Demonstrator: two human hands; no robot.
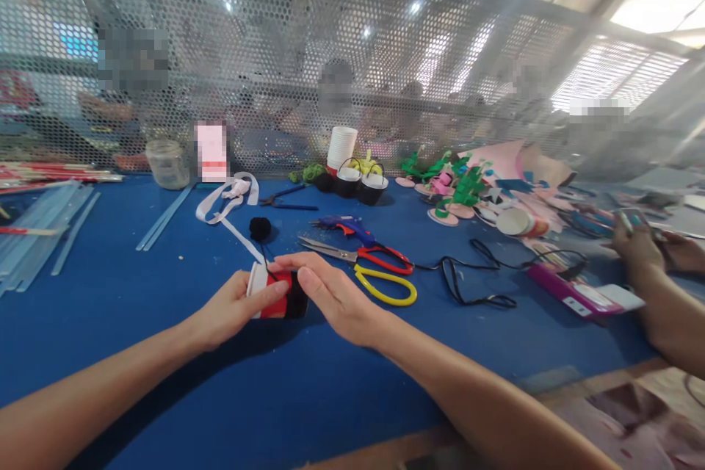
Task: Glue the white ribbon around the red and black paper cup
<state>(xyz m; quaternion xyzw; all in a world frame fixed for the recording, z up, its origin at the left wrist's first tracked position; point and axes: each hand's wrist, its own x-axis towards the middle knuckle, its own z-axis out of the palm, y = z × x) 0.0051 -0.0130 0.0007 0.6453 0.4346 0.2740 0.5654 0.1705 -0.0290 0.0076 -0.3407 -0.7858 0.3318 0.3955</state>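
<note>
Both my hands meet at the middle of the blue table (165,352) around a small paper cup (274,295) wrapped in red with a white rim and black trim. My left hand (234,306) grips the cup from the left, thumb across its side. My right hand (330,294) curls over its right end, fingers pressed to it. A thin black string runs up from the cup to a black pompom (260,228) lying just behind.
Scissors with red and yellow handles (380,272), a blue glue gun (349,226), a black cord (474,286), white ribbon (225,198), glue sticks (44,228), stacked cups (341,149) and green craft pieces (457,183) lie around. Another person's hands (644,242) work at right. A mesh screen (352,51) stands behind.
</note>
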